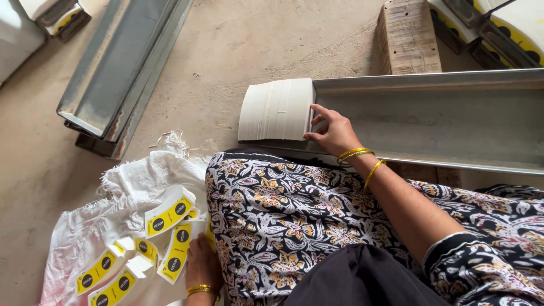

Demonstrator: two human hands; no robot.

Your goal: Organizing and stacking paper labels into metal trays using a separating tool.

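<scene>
My right hand (pixel 331 130) presses against the end of a thick stack of white curved paper blanks (pixel 276 109) that lies at the left end of a long metal trough (pixel 442 119). The fingers rest on the stack's right face. My left hand (pixel 199 262) reaches down at the lower left into a heap of yellow-and-white printed paper blanks (pixel 164 226) on a white woven sack (pixel 130 187). Its fingers touch the blanks; whether it grips any is hidden. Gold bangles sit on both wrists. My lap in a black patterned dress fills the lower middle.
More metal troughs (pixel 119 68) lie on the concrete floor at the upper left. A wooden block (pixel 408 37) stands behind the trough. Yellow-and-white stacked blanks in another trough (pixel 504 28) show at the top right, and a white object (pixel 17 34) at the top left.
</scene>
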